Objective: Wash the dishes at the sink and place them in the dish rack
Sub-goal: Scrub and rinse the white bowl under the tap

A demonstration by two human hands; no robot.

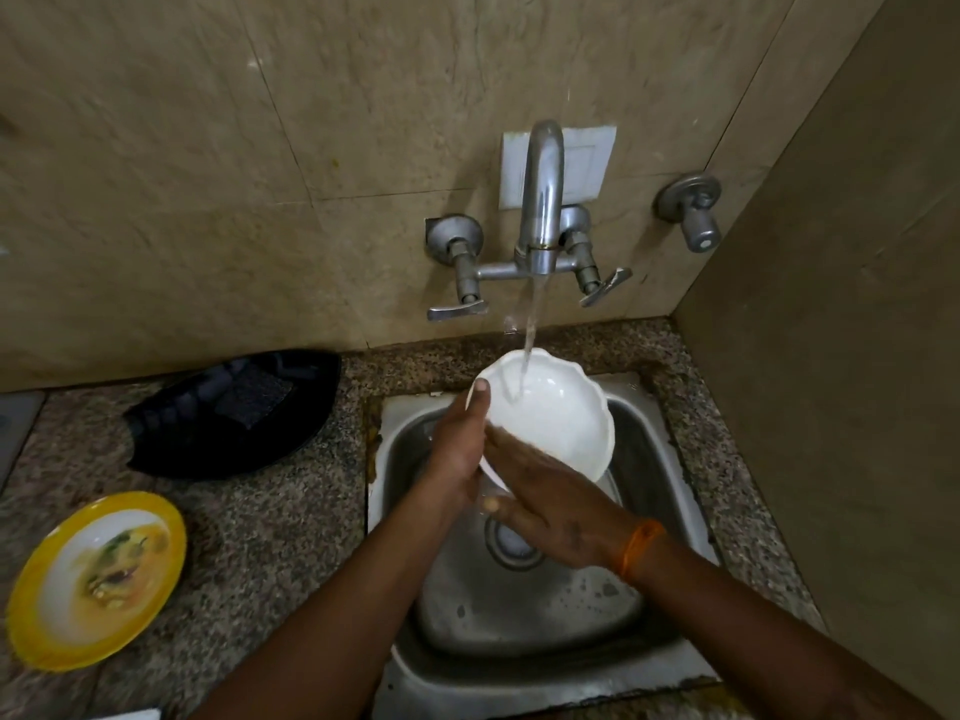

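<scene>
A white scalloped bowl (558,418) is held tilted over the steel sink (660,459), under a running stream from the wall tap (542,200). My left hand (457,449) grips the bowl's left rim, thumb on the inside edge. My right hand (550,517) lies flat against the bowl's lower rim, fingers pointing left. A yellow-rimmed plate (36,595) with food remains sits on the counter at the left.
A black tray-like rack (176,449) holding a dark scrubber (253,394) stands on the granite counter (270,553) left of the sink. Two tap handles and a separate valve (693,207) stick out from the tiled wall. A side wall closes in on the right.
</scene>
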